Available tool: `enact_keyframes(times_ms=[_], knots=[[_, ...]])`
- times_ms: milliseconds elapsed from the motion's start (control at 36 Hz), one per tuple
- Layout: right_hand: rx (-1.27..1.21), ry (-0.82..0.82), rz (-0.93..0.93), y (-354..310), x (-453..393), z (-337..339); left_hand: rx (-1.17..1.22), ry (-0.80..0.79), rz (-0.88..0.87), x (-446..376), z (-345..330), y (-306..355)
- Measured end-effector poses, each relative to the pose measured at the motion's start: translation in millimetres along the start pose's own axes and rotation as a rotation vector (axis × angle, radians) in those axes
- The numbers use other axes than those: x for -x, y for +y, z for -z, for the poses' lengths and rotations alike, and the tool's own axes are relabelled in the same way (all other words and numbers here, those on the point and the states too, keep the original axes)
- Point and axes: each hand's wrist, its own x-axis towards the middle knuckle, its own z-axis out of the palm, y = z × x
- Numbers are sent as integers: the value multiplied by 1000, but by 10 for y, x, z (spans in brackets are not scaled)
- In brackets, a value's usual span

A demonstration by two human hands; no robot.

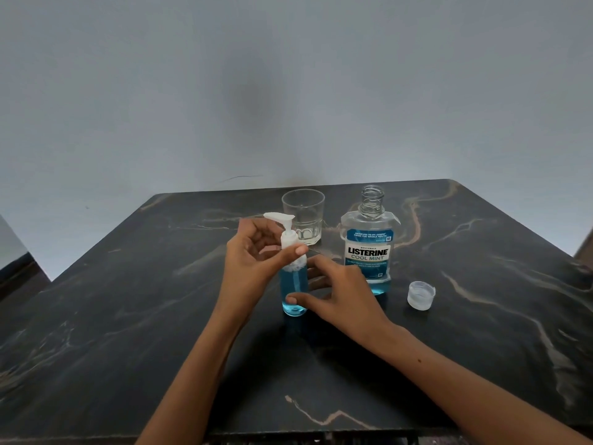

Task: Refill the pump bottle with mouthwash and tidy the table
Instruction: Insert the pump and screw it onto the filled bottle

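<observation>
Head view: pump bottle (pixel 293 290) upright mid-table (pixel 128 316), blue liquid inside, left hand (pixel 253 255) pinching near its white collar, right hand (pixel 340 293) loosely touching the base, maybe not gripping, uncapped mouthwash bottle (pixel 369 252) just right, cap (pixel 421 295) and glass (pixel 303 216) nearby.

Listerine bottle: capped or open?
Open. The Listerine bottle shows bare neck threads; its cap lies on the table to its right.

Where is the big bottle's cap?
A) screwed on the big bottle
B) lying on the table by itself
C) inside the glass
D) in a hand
B: the cap lies on the table, right of the big bottle, whose neck is open.
</observation>
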Motion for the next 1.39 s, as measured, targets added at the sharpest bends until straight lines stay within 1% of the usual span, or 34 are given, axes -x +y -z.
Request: enact_keyframes(times_ms=[111,167,361,500,583,667,722,944,1056,1194,1250,1333,1389], knots=[[-8,7,-5,2,-4,8,-8,-88,-7,7,60,8],[-11,13,-5,-1,-1,7,2,-108,1,18,93,10],[6,10,-6,-6,6,-4,14,-15,-6,22,-10,11],[-7,20,-8,-6,5,4,-2,-78,7,28,13,5],[-1,14,-8,-11,2,-4,32,-61,37,53,27,0],[3,9,-6,-15,0,-6,63,-28,28,57,-3,10],[9,4,-4,-18,4,-2,41,-18,21,49,-27,10],[4,4,-12,-32,5,10,21,-122,37,68,33,9],[11,0,-12,-31,3,4,33,-68,29,74,-19,-7],[23,-2,-14,-33,3,5,-41,-43,-1,28,-10,-26],[26,-10,-6,-37,1,3,-65,-65,-1,24,38,-20],[49,-13,6,-49,-5,0,-58,-157,31,23,109,10],[67,-18,14,-58,-17,-6,-70,-187,46,16,143,22]])
